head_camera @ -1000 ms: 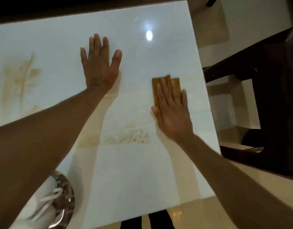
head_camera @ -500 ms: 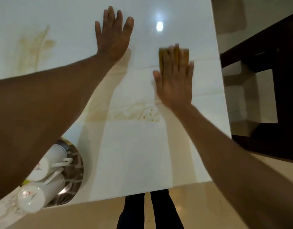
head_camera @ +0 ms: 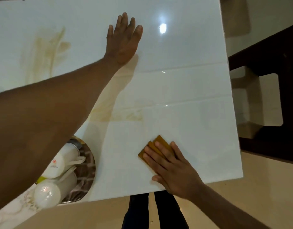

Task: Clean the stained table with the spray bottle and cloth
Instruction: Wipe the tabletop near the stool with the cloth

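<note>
The glossy white table (head_camera: 183, 83) carries a yellowish stain (head_camera: 45, 52) at the far left and a fainter smear (head_camera: 126, 115) near the middle. A folded mustard-yellow cloth (head_camera: 156, 143) lies near the table's front edge. My right hand (head_camera: 172, 167) presses flat on it with straight fingers, covering most of it. My left hand (head_camera: 123, 40) rests flat and open on the far part of the table, fingers spread. No spray bottle can be made out for certain.
A round shiny tray (head_camera: 86, 164) at the front left holds two white cups (head_camera: 60, 162) lying on their sides. A dark wooden chair (head_camera: 271, 90) stands to the right of the table. My legs (head_camera: 152, 212) show below the front edge.
My right hand has slid the cloth from the far middle of the table back toward the front edge. My left hand has stayed planted on the table.
</note>
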